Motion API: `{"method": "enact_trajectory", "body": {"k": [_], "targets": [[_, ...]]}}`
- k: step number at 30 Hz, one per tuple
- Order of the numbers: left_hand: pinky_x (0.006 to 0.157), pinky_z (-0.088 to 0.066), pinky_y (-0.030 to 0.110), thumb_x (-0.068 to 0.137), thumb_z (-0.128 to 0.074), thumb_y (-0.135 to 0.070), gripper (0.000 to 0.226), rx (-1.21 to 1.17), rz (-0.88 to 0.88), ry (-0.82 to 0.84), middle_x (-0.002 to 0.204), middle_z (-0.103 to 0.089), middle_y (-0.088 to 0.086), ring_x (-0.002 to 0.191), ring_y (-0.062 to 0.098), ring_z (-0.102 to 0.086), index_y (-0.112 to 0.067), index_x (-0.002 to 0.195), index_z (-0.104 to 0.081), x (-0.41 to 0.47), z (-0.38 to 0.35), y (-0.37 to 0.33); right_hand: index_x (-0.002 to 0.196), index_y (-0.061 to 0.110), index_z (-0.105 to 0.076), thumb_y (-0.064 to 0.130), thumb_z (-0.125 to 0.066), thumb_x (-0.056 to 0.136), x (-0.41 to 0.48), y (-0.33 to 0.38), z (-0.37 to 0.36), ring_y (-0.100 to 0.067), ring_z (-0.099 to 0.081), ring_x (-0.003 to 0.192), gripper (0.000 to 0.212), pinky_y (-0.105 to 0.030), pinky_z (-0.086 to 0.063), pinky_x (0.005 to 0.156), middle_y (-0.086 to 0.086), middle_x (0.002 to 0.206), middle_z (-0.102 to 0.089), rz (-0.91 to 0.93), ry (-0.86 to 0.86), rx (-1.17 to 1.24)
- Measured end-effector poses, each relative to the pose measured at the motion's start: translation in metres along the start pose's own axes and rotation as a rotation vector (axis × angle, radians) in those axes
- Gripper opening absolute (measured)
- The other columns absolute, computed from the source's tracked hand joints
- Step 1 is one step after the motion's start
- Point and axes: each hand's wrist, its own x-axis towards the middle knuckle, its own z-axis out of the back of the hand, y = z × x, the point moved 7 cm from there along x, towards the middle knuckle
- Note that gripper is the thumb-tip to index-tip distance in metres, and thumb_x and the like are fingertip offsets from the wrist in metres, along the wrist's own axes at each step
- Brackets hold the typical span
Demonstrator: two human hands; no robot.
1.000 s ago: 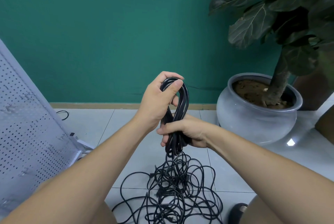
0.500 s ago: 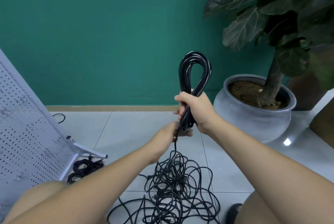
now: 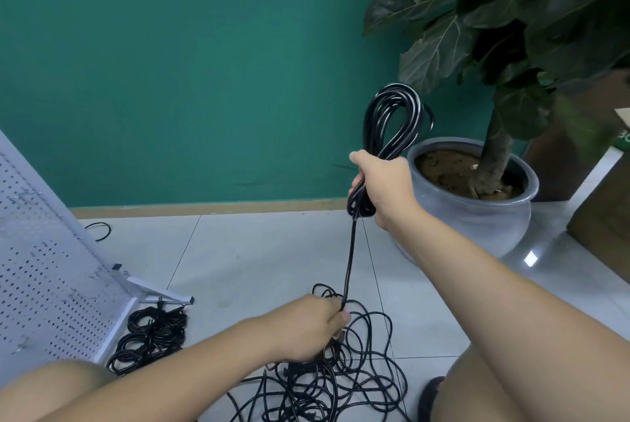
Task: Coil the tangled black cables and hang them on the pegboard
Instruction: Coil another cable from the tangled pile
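- The tangled cables (image 3: 327, 384) are lying in a loose heap on the tiled floor (image 3: 259, 258), between the person's knees.
- The left hand (image 3: 306, 329) is hovering just above the heap, its fingers curled around a single strand (image 3: 349, 261).
- That strand is running taut and nearly vertical, leaning slightly right toward its top, from the left hand up to the right hand (image 3: 385, 186).
- Several finished coils (image 3: 150, 336) are lying flat on the floor, touching the foot of the pegboard (image 3: 41, 268), which is leaning at the left edge.
- The right hand is clenching a fist around the waist of the coil (image 3: 392, 121). The coil's long axis is standing upright, its large loop pointing up and a short loop end hanging below the fist.
- The grey pot (image 3: 477, 220) is standing just behind the right hand, holding brown soil (image 3: 446, 169) and the trunk of a large-leaved plant (image 3: 494, 156).
- The green wall (image 3: 204, 64) is closing off the background.
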Motion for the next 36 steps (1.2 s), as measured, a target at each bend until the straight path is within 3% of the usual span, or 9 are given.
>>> {"method": "enact_trajectory", "body": {"k": [3,6,10,18,20,23,28,33,36], "targets": [[0.060,-0.041,0.024,0.113,-0.040,-0.052,0.041,0.031,-0.060,-0.034,0.073,-0.053,-0.008,0.062,0.007,-0.050,-0.023,0.091,-0.058,-0.021,0.039,-0.007,0.076,0.000,-0.062,0.020,-0.067,0.089,0.015,0.002,0.017,-0.021,-0.051,0.041,0.024,-0.020,-0.040,0.044,-0.007,0.049,-0.060,0.004,-0.080,-0.046],[0.059,-0.040,0.031,0.108,-0.055,-0.053,0.041,-0.079,-0.130,-0.165,0.063,-0.050,-0.008,0.057,0.008,-0.045,-0.022,0.084,-0.067,-0.043,0.085,-0.004,0.073,0.001,-0.062,0.022,-0.066,0.087,0.027,-0.001,0.027,-0.022,-0.050,0.046,0.026,-0.027,-0.041,0.051,-0.005,0.050,-0.063,0.022,-0.113,-0.138],[0.048,-0.026,0.023,0.092,-0.077,-0.042,0.034,-0.709,-0.296,-0.317,0.061,-0.035,0.008,0.052,0.016,-0.029,-0.016,0.073,-0.065,-0.067,0.137,-0.004,0.072,0.006,-0.063,0.029,-0.068,0.087,0.030,-0.011,0.023,-0.018,-0.051,0.044,0.028,-0.029,-0.042,0.056,-0.003,0.051,-0.064,0.025,-0.068,-0.267],[0.056,-0.035,0.026,0.091,-0.078,-0.025,0.017,-0.892,-0.378,-0.785,0.059,-0.046,0.002,0.057,0.019,-0.036,-0.013,0.080,-0.073,-0.077,0.185,0.005,0.073,0.014,-0.063,0.064,-0.071,0.092,-0.022,-0.029,-0.043,-0.021,-0.061,0.047,0.054,-0.026,-0.047,0.051,-0.004,0.054,-0.066,0.100,0.299,-0.476],[0.064,-0.040,0.029,0.094,-0.079,-0.022,0.013,-0.836,-0.346,-0.902,0.068,-0.055,-0.001,0.065,0.019,-0.044,-0.014,0.084,-0.076,-0.076,0.194,0.010,0.070,0.017,-0.056,0.073,-0.063,0.095,-0.044,-0.030,-0.060,-0.018,-0.057,0.047,0.062,-0.022,-0.042,0.048,-0.003,0.056,-0.062,0.130,0.396,-0.480],[0.082,-0.044,0.024,0.088,-0.086,-0.023,0.014,-0.820,-0.322,-1.004,0.093,-0.062,-0.010,0.082,0.009,-0.058,-0.021,0.080,-0.075,-0.073,0.205,0.017,0.072,0.021,-0.057,0.094,-0.045,0.088,-0.070,-0.035,-0.078,-0.018,-0.055,0.054,0.076,-0.030,-0.045,0.062,0.000,0.061,-0.060,0.101,0.493,-0.463],[0.098,-0.049,0.022,0.083,-0.092,-0.023,0.032,-0.708,-0.334,-1.073,0.131,-0.063,-0.009,0.123,0.010,-0.065,-0.018,0.072,-0.062,-0.069,0.212,0.011,0.064,0.022,-0.051,0.102,-0.026,0.082,-0.098,-0.051,-0.091,-0.017,-0.044,0.045,0.085,-0.028,-0.036,0.050,-0.003,0.058,-0.052,-0.257,0.566,-0.125],[0.086,-0.054,0.031,0.092,-0.083,-0.038,0.039,-0.785,-0.182,-0.974,0.129,-0.070,-0.012,0.103,0.007,-0.073,-0.015,0.083,-0.052,-0.050,0.205,0.018,0.073,0.022,-0.056,0.096,-0.033,0.085,-0.103,-0.049,-0.088,-0.010,-0.051,0.045,0.079,-0.019,-0.040,0.042,0.002,0.064,-0.055,-0.364,0.552,0.123],[0.071,-0.052,0.036,0.096,-0.079,-0.040,0.042,-0.863,-0.152,-0.881,0.104,-0.073,0.003,0.084,0.015,-0.076,-0.015,0.091,-0.046,-0.038,0.201,0.022,0.079,0.021,-0.063,0.098,-0.034,0.082,-0.098,-0.052,-0.087,-0.013,-0.056,0.050,0.082,-0.021,-0.045,0.046,-0.002,0.066,-0.061,-0.308,0.539,0.067]]}}
